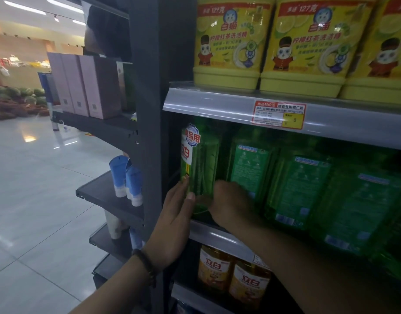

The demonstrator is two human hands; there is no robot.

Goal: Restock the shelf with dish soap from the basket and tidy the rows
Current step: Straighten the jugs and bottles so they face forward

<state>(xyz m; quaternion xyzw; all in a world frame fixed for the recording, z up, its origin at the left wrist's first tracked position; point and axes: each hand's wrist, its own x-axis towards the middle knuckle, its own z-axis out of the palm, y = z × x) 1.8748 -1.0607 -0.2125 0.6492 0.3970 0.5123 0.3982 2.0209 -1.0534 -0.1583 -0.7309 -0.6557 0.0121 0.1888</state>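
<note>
Your left hand (172,223) lies flat, its fingers straight against the left side of the green dish soap bottle (199,159) and the thumb on its front. Your right hand (231,202) curls its fingers round the bottle's base from the right. The bottle stands upright at the left end of the middle shelf (217,236), just beside a row of green bottles (251,168) showing their back labels. Yellow dish soap tubs (226,41) sit above.
</note>
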